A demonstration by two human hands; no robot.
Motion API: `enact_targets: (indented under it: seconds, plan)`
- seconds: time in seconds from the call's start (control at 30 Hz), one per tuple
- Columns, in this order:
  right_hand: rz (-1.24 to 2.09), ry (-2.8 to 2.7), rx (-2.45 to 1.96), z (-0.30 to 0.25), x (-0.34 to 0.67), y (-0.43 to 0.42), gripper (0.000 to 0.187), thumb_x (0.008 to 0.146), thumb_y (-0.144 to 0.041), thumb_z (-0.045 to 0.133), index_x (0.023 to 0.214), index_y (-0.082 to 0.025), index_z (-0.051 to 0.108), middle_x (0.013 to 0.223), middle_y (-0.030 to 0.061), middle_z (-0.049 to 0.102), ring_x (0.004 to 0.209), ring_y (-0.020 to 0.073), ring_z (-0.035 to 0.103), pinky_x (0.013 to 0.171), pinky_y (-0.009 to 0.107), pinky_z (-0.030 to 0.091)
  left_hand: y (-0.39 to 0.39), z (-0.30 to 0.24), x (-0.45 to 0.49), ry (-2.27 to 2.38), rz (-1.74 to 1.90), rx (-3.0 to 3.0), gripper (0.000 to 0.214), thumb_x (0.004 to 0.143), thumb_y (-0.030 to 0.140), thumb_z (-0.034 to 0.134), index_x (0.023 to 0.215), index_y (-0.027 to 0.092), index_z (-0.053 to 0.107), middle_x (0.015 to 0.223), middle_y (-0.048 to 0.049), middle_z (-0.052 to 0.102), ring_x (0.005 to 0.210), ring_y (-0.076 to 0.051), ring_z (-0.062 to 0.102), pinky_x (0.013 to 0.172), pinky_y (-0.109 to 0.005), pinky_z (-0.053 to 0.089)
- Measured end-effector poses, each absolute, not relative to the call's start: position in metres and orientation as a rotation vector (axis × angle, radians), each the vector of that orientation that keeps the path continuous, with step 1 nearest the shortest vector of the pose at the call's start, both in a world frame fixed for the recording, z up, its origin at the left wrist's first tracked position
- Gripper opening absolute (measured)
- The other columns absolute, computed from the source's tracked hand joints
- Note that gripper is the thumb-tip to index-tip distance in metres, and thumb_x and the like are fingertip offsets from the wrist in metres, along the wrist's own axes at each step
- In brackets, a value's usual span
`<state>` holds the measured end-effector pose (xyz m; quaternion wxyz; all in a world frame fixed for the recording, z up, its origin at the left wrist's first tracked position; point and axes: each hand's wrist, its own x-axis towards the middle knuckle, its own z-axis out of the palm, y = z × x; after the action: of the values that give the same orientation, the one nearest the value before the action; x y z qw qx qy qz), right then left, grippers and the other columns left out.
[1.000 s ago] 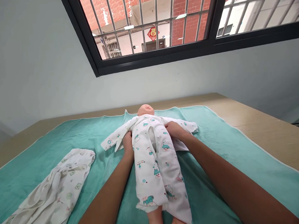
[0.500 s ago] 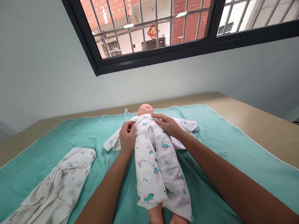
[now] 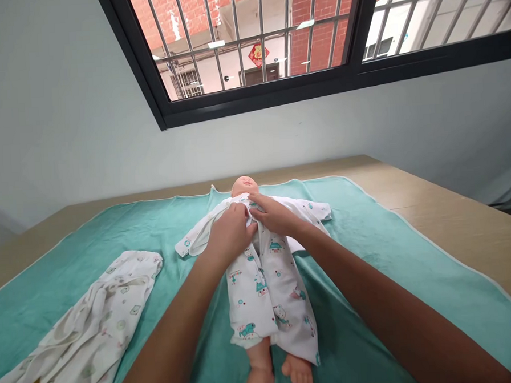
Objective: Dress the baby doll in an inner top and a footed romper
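A baby doll (image 3: 259,365) lies on its back, head toward the wall and bare feet toward me. It wears a white baby romper (image 3: 248,295) printed with small houses and animals; the sleeves spread to both sides and a gap runs down the front. At the chest, my left hand (image 3: 233,230) has its fingers closed on the romper's front edge. Beside it, close to the neck, my right hand (image 3: 276,214) pinches the cloth of the same front. The two hands' fingertips nearly meet, and hide the bit of cloth between them.
Under the doll is a teal blanket (image 3: 146,226) with a pale edge, spread over a wooden table (image 3: 450,227). Another white printed baby garment (image 3: 95,320) lies folded at the left. Behind stand a pale wall (image 3: 244,146) and a dark-framed, barred window (image 3: 255,103).
My left hand has moved right and inward from the romper's side to the middle of the chest. My right hand has shifted slightly left, so both now meet at the front opening.
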<state>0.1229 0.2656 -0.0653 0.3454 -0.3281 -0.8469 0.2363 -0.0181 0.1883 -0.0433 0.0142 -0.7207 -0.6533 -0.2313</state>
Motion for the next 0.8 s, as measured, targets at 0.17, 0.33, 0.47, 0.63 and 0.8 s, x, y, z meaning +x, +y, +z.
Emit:
enact_targets:
  seconds: [0.17,0.33,0.47,0.63,0.8]
  plan:
    - [0.623,-2.149,-0.830,-0.069,0.121,0.260,0.032,0.092,-0.023,0.041,0.117,-0.020,0.060,0.125,0.0069,0.060,0.115,0.0226,0.053,0.101,0.039,0.040,0.183,-0.041,-0.014,-2.058,-0.703,-2.266,0.017,0.088,0.025,0.045,0.072,0.021,0.048,0.074,-0.0018,0.061,0.063,-0.017,0.052,0.054,-0.029,0.029]
    - [0.395,-2.149,-0.776,-0.083,0.155,0.208,0.034,0.091,-0.027,0.049,0.124,-0.020,0.054,0.141,0.0117,0.048,0.132,0.0260,0.040,0.109,0.046,0.032,0.130,-0.037,-0.019,-2.096,-0.914,-2.437,0.026,0.090,0.034,0.051,0.069,0.020,0.048,0.067,0.0031,0.059,0.061,-0.013,0.051,0.056,-0.026,0.035]
    - [0.387,-2.255,-0.549,-0.096,0.199,0.130,0.010,0.091,-0.022,0.054,0.101,-0.021,0.057,0.112,0.0090,0.061,0.104,0.0204,0.055,0.090,0.038,0.045,0.055,-0.052,-0.023,-1.881,-0.838,-2.649,0.025,0.093,0.034,0.050,0.072,0.020,0.052,0.066,0.0029,0.056,0.059,-0.012,0.050,0.055,-0.025,0.039]
    - [0.260,-2.509,-0.286,-0.108,0.231,0.083,0.014,0.090,-0.026,0.056,0.079,-0.020,0.050,0.075,0.0021,0.058,0.066,0.0147,0.048,0.064,0.032,0.038,0.003,-0.096,-0.032,-1.338,-0.841,-2.587,0.022,0.089,0.017,0.053,0.110,0.019,0.061,0.097,-0.0081,0.063,0.089,-0.019,0.058,0.077,-0.030,0.050]
    - [0.243,-2.610,-0.344,-0.117,0.225,0.086,0.018,0.091,-0.036,0.054,0.084,-0.019,0.052,0.077,0.0022,0.061,0.069,0.0157,0.053,0.062,0.032,0.036,-0.002,-0.122,-0.041,-1.383,-0.825,-2.335,0.025,0.088,0.016,0.054,0.112,0.016,0.062,0.094,-0.0093,0.063,0.084,-0.019,0.058,0.071,-0.030,0.050]
